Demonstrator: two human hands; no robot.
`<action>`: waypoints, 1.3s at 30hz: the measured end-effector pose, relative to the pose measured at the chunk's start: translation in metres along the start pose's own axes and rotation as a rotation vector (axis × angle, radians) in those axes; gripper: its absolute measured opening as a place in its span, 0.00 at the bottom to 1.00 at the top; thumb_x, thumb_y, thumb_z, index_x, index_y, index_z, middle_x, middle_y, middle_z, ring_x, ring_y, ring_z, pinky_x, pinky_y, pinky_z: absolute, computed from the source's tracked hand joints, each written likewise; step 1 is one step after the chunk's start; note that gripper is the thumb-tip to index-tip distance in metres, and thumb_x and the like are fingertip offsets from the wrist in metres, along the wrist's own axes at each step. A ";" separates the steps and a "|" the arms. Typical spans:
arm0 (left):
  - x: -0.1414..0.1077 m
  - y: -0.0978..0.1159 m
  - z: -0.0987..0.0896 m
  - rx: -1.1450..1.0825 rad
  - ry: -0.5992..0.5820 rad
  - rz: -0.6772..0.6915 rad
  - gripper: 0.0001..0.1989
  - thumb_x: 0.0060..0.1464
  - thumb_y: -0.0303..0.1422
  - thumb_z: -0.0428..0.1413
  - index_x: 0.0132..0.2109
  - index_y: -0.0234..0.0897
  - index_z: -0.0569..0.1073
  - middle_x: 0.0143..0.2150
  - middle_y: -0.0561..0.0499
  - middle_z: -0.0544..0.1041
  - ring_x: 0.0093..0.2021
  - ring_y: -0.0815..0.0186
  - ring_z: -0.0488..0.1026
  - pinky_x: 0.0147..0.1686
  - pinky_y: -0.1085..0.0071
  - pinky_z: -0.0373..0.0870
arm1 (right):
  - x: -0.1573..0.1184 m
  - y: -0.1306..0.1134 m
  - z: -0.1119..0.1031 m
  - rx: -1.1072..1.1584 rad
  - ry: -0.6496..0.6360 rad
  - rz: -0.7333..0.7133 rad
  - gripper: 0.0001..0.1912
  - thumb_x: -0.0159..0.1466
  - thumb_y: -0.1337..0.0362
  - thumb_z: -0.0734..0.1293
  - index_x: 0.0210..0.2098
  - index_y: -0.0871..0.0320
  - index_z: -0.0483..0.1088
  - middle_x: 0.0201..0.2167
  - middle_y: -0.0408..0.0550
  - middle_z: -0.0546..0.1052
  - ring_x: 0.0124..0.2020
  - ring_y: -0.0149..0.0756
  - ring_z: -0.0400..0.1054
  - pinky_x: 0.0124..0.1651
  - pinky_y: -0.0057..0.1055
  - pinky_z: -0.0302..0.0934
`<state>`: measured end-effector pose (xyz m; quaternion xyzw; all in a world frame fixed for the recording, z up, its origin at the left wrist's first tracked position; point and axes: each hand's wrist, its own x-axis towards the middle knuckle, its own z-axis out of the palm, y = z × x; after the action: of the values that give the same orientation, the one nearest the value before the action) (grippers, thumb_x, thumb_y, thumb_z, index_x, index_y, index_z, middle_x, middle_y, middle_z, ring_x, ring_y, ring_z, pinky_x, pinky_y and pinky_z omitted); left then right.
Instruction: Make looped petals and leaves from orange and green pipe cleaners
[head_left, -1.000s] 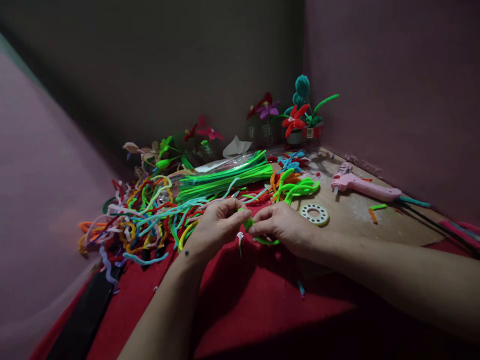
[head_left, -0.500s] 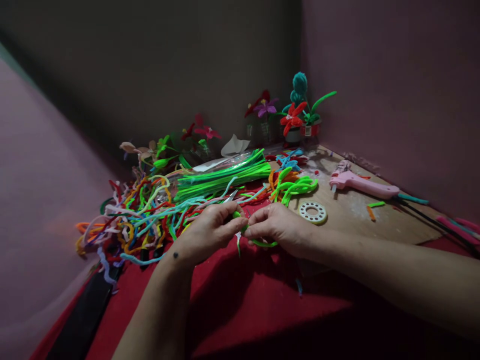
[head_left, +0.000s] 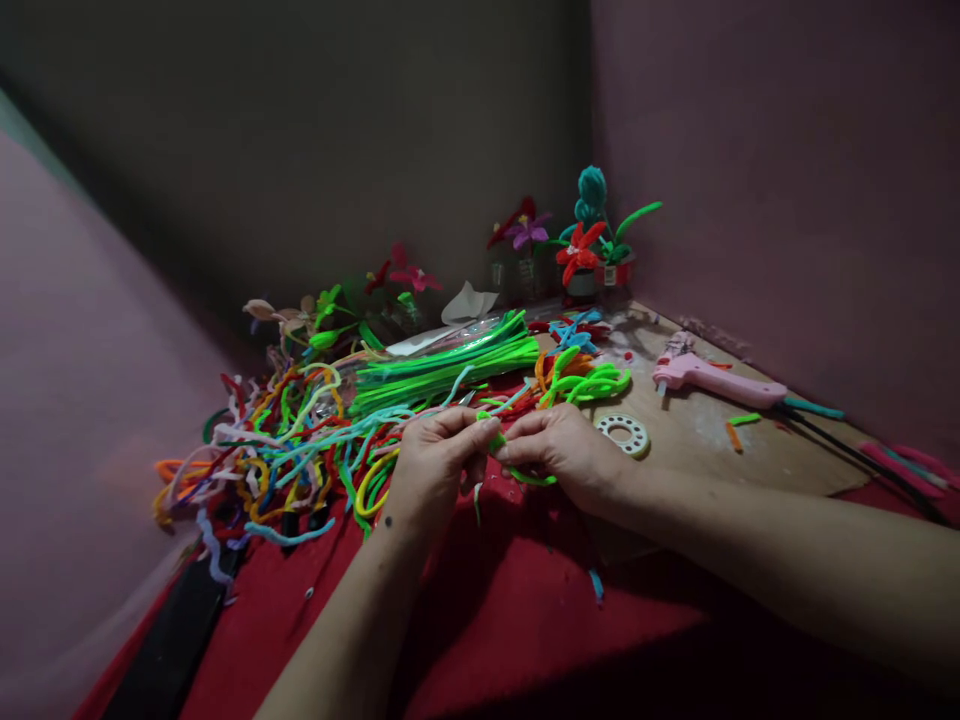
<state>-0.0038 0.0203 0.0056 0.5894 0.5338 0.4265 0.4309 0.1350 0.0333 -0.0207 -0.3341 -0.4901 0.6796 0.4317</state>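
A bright green pipe cleaner (head_left: 534, 479) is pinched between both hands above the red cloth. My left hand (head_left: 444, 455) is closed on one part of it, thumb against the fingertips. Close beside it, my right hand (head_left: 559, 450) pinches the same pipe cleaner, and a curved length shows below those fingers. The fingers hide much of the piece. Beyond my hands lies a bundle of green pipe cleaners (head_left: 450, 365). Partly hidden scissors (head_left: 468, 398) lie just behind my left hand.
Tangled coloured pipe cleaners (head_left: 285, 440) spread on the left. At right, a pink glue gun (head_left: 720, 380) with a black cord and a round white disc with holes (head_left: 643, 440) lie on a brown board (head_left: 787, 460). Pipe-cleaner flowers (head_left: 579, 250) stand along the back.
My left hand has turned more upright and shifted slightly right. Both hands still pinch the green pipe cleaner. The view has shifted a little.
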 end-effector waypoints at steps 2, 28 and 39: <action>0.000 -0.002 0.006 0.111 0.111 0.104 0.11 0.48 0.35 0.56 0.24 0.34 0.68 0.14 0.58 0.62 0.15 0.76 0.56 0.15 0.77 0.51 | 0.002 0.001 0.000 0.003 0.026 -0.008 0.06 0.45 0.72 0.66 0.13 0.63 0.65 0.10 0.36 0.60 0.14 0.22 0.48 0.19 0.26 0.40; 0.026 -0.008 0.013 -0.101 0.102 0.054 0.09 0.45 0.34 0.59 0.33 0.33 0.73 0.18 0.57 0.65 0.17 0.77 0.57 0.17 0.80 0.53 | 0.018 -0.004 -0.012 0.049 0.148 -0.011 0.05 0.43 0.69 0.65 0.14 0.62 0.64 0.09 0.36 0.60 0.13 0.22 0.49 0.18 0.24 0.41; 0.021 -0.013 0.016 -0.220 0.059 0.005 0.08 0.43 0.32 0.60 0.25 0.32 0.70 0.19 0.57 0.64 0.18 0.77 0.57 0.18 0.78 0.52 | 0.017 0.007 -0.011 0.036 0.107 0.005 0.06 0.45 0.69 0.66 0.15 0.62 0.64 0.10 0.36 0.60 0.14 0.21 0.48 0.19 0.24 0.41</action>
<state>0.0093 0.0410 -0.0099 0.5269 0.4947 0.5009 0.4762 0.1359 0.0518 -0.0316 -0.3633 -0.4531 0.6707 0.4614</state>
